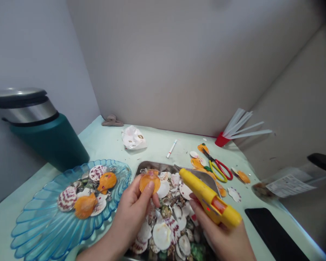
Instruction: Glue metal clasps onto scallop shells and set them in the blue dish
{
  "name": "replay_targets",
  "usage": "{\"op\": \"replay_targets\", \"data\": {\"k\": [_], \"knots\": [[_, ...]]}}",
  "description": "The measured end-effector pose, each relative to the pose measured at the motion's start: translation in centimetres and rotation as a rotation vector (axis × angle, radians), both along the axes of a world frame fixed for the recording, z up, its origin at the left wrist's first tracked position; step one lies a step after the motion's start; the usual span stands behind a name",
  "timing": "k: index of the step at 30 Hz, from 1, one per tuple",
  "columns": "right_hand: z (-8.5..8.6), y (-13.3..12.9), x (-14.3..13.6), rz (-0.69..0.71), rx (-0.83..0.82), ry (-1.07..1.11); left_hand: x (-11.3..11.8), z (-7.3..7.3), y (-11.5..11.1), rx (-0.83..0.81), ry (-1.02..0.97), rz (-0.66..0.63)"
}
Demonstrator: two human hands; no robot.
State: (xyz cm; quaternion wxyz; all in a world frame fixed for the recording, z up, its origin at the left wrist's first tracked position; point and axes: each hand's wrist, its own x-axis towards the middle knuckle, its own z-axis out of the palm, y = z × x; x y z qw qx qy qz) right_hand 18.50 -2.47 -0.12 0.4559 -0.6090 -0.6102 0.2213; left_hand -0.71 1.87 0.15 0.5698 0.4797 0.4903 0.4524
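An orange scallop shell (150, 182) is pinched between the thumb and fingers of my left hand (134, 204), over the near-left part of a metal tray (212, 180). My right hand (220, 232) is wrapped round a yellow glue gun (206, 195), whose nozzle points up and left toward the orange shell without touching it. A small red light shows on the gun's side. Below both hands the tray holds a heap of white, striped and brown shells (162, 235). To the left, a blue shell-shaped dish (43, 214) carries orange, white and purple-striped shells.
A green bottle (51, 139) stands at the left. Toward the back lie a brown clip (112, 120), a crumpled white packet (133, 138) and a thin white tube (171, 149). Rightward are scissors (220, 169), loose shells, a red cup (221, 139) of glue sticks, a plastic bag (285, 185) and a black phone-like slab (274, 233).
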Motion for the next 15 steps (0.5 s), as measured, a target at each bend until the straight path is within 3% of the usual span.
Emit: {"op": "replay_targets", "data": {"k": [8, 11, 15], "knots": [[-0.2, 0.4, 0.9, 0.019, -0.222, -0.687, -0.1, 0.0, -0.3, 0.029, 0.03, -0.054], [0.7, 0.1, 0.3, 0.099, -0.303, -0.756, -0.1, 0.2, -0.5, 0.076, 0.081, -0.095], [2.2, -0.1, 0.6, 0.208, -0.289, -0.756, -0.1, 0.6, -0.5, 0.127, 0.121, -0.123]]}}
